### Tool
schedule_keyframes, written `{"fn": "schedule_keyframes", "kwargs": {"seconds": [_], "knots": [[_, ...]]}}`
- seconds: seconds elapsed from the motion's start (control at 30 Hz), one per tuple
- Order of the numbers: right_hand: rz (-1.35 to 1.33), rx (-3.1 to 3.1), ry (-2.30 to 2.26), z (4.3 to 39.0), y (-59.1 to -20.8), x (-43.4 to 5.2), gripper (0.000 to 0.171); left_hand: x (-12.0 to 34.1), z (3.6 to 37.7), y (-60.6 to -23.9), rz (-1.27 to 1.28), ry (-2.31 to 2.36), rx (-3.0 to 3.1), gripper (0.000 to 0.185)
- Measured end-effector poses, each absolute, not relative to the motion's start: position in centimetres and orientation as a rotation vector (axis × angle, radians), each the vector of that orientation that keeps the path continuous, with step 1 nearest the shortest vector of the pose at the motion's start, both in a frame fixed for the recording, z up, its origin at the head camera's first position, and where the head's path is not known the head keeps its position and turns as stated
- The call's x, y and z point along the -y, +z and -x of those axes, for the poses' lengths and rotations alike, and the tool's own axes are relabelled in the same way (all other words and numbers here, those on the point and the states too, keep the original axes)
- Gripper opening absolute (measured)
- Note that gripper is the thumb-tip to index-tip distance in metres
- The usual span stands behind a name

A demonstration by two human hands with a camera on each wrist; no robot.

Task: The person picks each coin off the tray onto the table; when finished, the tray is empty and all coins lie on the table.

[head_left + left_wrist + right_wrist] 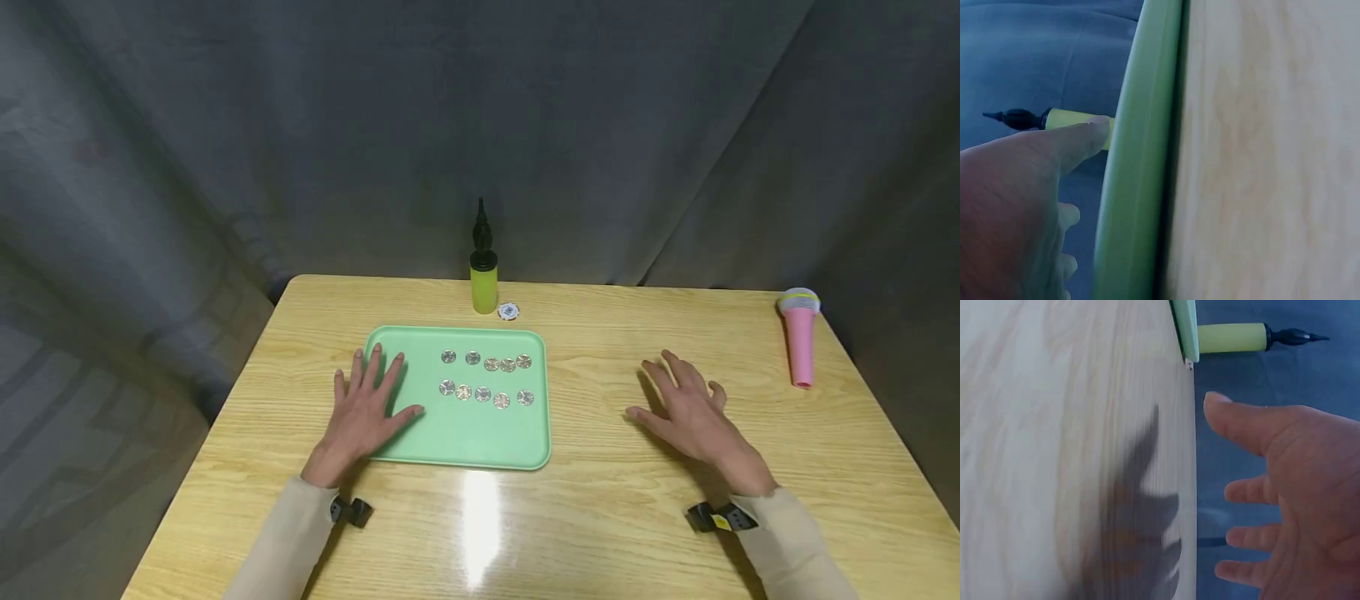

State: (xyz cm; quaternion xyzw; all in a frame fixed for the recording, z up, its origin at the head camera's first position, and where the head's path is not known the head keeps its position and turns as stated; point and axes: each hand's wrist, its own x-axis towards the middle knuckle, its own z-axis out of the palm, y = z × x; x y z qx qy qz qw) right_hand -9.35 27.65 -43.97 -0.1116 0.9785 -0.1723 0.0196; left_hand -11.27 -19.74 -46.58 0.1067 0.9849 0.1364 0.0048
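A mint-green tray (427,437) lies on the wooden table, with several silver coins (482,394) set out on it in two rough rows. Over the tray's left side, my left hand (363,417) is spread with its fingers apart, holding nothing; whether it touches the tray is hard to tell. In the left wrist view its thumb (1088,134) shows beside the tray rim (1138,156). To the right of the tray, my right hand (693,417) hovers above the table, fingers spread and nothing held. Its shadow falls on the wood in the right wrist view.
Behind the tray stands a yellow-green hand pump (484,287) with a black nozzle. A white poker chip (508,311) lies beside its base. At the far right rests a pink toy microphone (801,342). A dark curtain (600,150) hangs behind the table (600,517).
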Motion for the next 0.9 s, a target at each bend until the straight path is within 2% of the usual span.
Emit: {"fn": "schedule_keyframes", "kwargs": {"seconds": [0.9], "knots": [[0.49,-3.033,-0.73,12.9,-44.1,-20.9,0.057,22.3,12.6,-47.7,-0.178,0.598,-2.954,0.086]]}}
